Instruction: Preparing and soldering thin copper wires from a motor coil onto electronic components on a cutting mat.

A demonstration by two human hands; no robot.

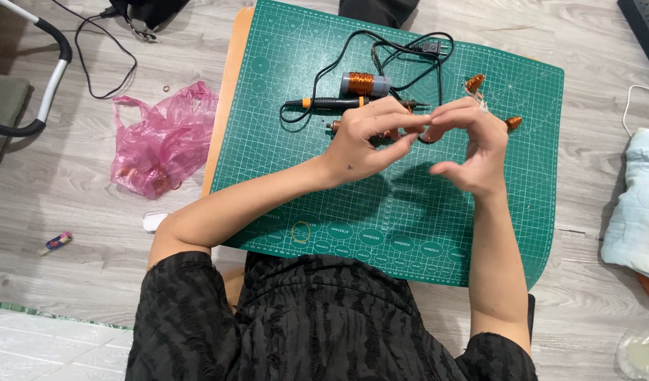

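Floor: grey wood planks, with a green cutting mat laid on a low board in the middle.
Far left: a pink plastic bag lies crumpled on the floor, well apart from the hands.
Mat, far side: a black-and-orange pen tool lies with its long axis left to right, its cord looped beyond it; a copper wire spool lies just beyond the tool.
Left hand: raised over the mat, fingers stretched to the right, thumb and forefinger nearly closed; they seem to pinch something fine, but what it is cannot be told.
Meeting point: the fingertips of both hands touch just near of the pen tool, so the tool lies directly beyond the hands, a little nearer the left one.
Right hand: fingers curled left to meet the left hand, thumb tucked under; its hold is hidden.
Right of hands: two small copper coils, one beyond the right hand, one just beside it.
Far right: a pale blue cloth on the floor.
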